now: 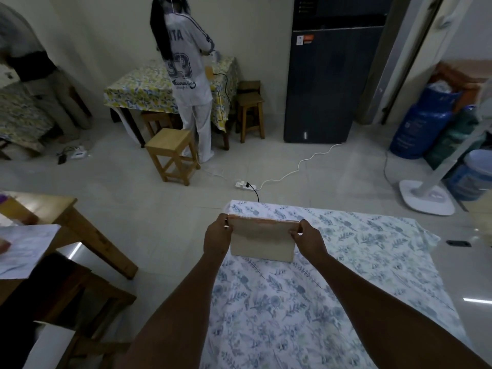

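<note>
A folded beige cloth [262, 242] with an orange stripe along its top edge is held up over a table covered by a white cloth with blue flowers [332, 288]. My left hand [217, 237] grips the folded cloth's upper left corner. My right hand [308, 239] pinches its upper right corner. The lower edge of the folded cloth hangs just above or on the flowered cover; I cannot tell which.
A white power strip [245, 185] with cables lies on the tiled floor beyond the table. A wooden stool [170, 153], a person at a yellow-flowered table [149, 89], a dark fridge [332, 75], a fan base [426, 197] and blue gas cylinders [418, 129] stand around. A wooden table [80, 235] is at left.
</note>
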